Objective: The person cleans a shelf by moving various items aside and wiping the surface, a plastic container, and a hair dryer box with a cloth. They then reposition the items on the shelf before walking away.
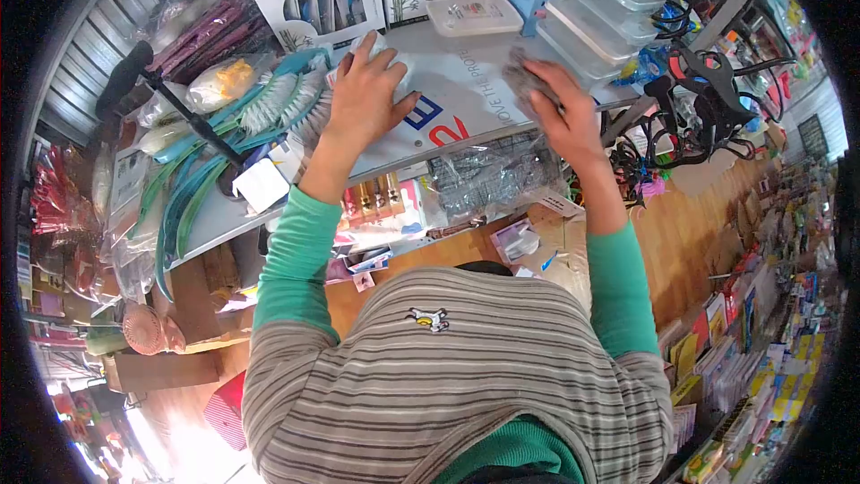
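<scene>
Gray cloth in the right grip, on the desk near the back right.
The right hand (569,112) holds the bunched gray cloth (517,79) on the desk (439,81), beside the stacked containers (582,36). The left hand (363,99) is over a small white item (380,41); whether its grip is closed, I cannot tell. Boxes (318,0) stand in row along the back edge, with one lidded container (475,14) before them; brushes (287,99) lie loosely, overlapping, toward the left edge. How much is finished, it is not possible to tell.
</scene>
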Action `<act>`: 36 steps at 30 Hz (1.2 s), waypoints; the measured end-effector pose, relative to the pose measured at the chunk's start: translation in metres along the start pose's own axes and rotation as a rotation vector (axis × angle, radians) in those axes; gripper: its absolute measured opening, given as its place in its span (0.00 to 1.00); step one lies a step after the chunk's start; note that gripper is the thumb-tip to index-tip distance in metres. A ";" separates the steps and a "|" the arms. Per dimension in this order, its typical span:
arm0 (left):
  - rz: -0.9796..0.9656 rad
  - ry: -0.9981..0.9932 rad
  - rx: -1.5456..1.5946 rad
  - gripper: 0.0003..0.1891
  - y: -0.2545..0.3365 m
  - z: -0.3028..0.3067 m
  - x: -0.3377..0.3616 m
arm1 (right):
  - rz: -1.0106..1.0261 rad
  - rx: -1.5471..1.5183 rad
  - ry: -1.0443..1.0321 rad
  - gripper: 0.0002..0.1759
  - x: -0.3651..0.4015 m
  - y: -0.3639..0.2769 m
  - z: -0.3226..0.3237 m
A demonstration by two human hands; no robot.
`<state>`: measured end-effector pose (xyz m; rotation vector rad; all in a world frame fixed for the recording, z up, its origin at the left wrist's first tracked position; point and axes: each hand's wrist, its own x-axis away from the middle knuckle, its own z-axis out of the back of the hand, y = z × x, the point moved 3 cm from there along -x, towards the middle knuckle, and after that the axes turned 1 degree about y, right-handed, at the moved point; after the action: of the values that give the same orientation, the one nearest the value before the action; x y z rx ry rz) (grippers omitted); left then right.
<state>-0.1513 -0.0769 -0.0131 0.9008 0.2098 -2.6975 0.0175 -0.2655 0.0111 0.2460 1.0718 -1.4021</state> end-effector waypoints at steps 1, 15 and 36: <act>0.002 -0.003 0.000 0.16 0.000 0.000 0.000 | 0.014 -0.033 -0.042 0.17 -0.014 0.004 -0.013; 0.015 -0.178 -0.109 0.15 0.004 -0.009 -0.002 | -0.006 0.034 -0.227 0.15 -0.130 0.072 -0.180; 0.222 -0.210 -0.242 0.17 -0.008 -0.019 -0.007 | -0.140 0.195 -0.628 0.14 -0.059 0.066 -0.171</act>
<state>-0.1381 -0.0636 -0.0237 0.5323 0.3584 -2.4704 0.0074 -0.0903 -0.0676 -0.1322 0.4404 -1.5650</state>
